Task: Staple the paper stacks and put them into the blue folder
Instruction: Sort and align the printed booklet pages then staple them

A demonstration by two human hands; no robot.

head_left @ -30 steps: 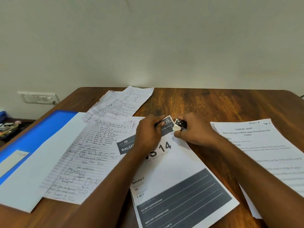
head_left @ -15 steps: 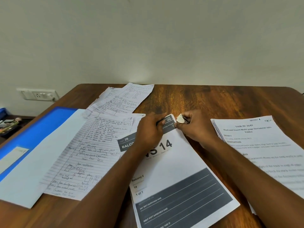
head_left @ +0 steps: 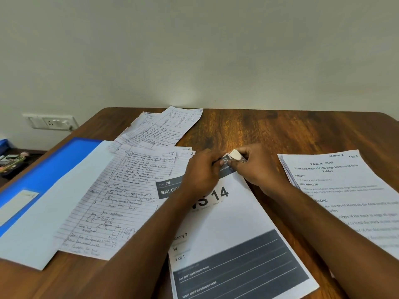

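A printed paper stack (head_left: 233, 223) with grey bands and the number 14 lies in the middle of the wooden table. My left hand (head_left: 203, 171) presses its fingers on the stack's top right corner. My right hand (head_left: 257, 167) grips a small white and black stapler (head_left: 236, 155) at that same corner. An open blue folder (head_left: 49, 169) lies at the left, a white sheet on its inner side. A handwritten stack (head_left: 121, 199) lies between the folder and the printed stack.
A second handwritten pile (head_left: 164, 128) lies at the back of the wooden table (head_left: 280, 130). A typed task sheet stack (head_left: 341, 190) lies at the right. A wall socket (head_left: 50, 121) and a low shelf with small items (head_left: 10, 162) are beyond the table's left edge.
The view has shifted slightly. My right hand has turned the stapler at the stack's corner, so its white end shows more. My left hand stays on the corner.
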